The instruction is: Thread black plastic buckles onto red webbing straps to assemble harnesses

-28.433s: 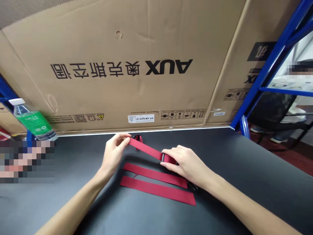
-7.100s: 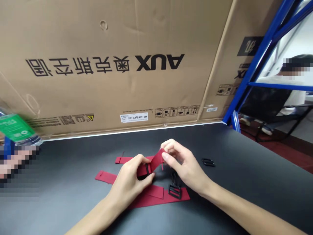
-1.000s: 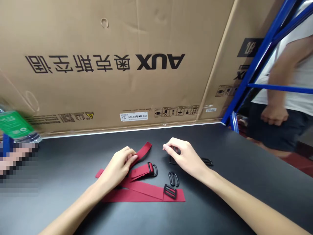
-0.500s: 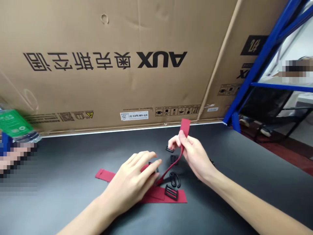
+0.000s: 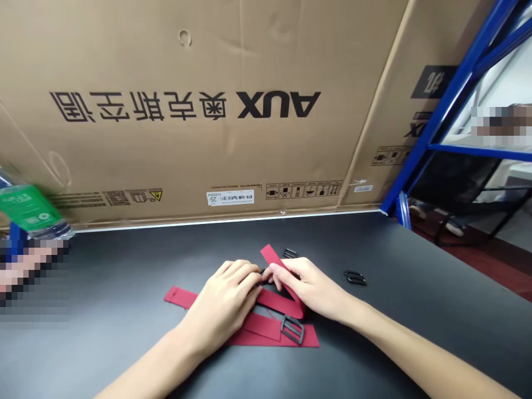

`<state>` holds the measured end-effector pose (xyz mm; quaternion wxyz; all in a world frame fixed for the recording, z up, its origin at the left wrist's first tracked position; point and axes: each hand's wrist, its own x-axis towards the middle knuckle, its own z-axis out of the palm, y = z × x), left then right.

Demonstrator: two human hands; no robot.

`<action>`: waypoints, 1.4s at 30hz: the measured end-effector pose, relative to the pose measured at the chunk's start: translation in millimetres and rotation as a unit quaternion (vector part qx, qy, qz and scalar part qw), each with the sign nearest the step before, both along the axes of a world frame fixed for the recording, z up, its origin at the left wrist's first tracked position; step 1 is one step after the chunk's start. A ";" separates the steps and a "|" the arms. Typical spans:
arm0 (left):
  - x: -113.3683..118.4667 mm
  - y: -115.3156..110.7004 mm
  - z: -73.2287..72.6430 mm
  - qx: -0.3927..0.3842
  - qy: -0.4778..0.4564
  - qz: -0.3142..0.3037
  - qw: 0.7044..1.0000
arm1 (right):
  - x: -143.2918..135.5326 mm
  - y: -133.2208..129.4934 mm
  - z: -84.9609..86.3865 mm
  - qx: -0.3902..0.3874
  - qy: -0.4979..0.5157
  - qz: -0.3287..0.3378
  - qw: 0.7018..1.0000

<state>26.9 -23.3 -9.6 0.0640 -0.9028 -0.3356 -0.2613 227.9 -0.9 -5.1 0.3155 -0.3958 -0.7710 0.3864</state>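
Observation:
My left hand (image 5: 226, 305) rests low over the table with its fingers closed at a black buckle (image 5: 261, 272), which is mostly hidden under the fingertips. From beneath it a red strap (image 5: 276, 302) runs right, then folds back up to my right hand (image 5: 310, 285). The thumb and fingers of that hand pinch the strap near its raised free end, close to my left fingertips. Below both hands, more red strap (image 5: 310, 337) lies flat, with a black slide buckle (image 5: 292, 329) at the strap's folded end.
Black strap fittings lie on the dark table (image 5: 124, 266): one slider (image 5: 290, 253) behind my right hand and a hook piece (image 5: 354, 277) farther right. A large cardboard box (image 5: 187, 149) stands along the back edge. A green-labelled bottle (image 5: 31, 213) is at far left, near a person's blurred arm.
My right hand has come down and left with the strap end, close to my left hand. The strap now folds back on itself. My left fingers have closed in.

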 end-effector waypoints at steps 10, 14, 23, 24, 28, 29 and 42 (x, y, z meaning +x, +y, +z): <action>-9.3 5.6 -14.2 -0.139 -0.047 0.017 0.989 | 9.9 10.3 1.3 -0.065 0.096 -0.084 0.990; -9.1 7.3 -14.9 -0.151 -0.062 0.037 0.986 | 7.6 5.2 2.6 -0.012 -0.034 -0.079 0.996; -5.7 10.2 -15.9 -0.169 -0.077 0.052 0.981 | -3.4 -1.7 -0.9 0.020 -0.181 -0.081 0.980; -5.2 9.9 -15.3 -0.167 -0.078 0.040 0.982 | -3.5 -1.7 -0.8 0.021 -0.184 -0.081 0.979; -4.6 9.4 -13.6 -0.199 -0.075 0.010 0.977 | -1.8 -1.1 -1.5 0.023 -0.168 -0.057 0.984; -4.8 9.4 -13.4 -0.214 -0.075 0.012 0.974 | -1.1 -0.9 -1.8 0.022 -0.160 -0.048 0.986; -4.1 6.2 -10.8 -0.085 -0.095 -0.042 0.991 | 2.5 -1.6 -1.6 0.006 -0.098 -0.001 0.995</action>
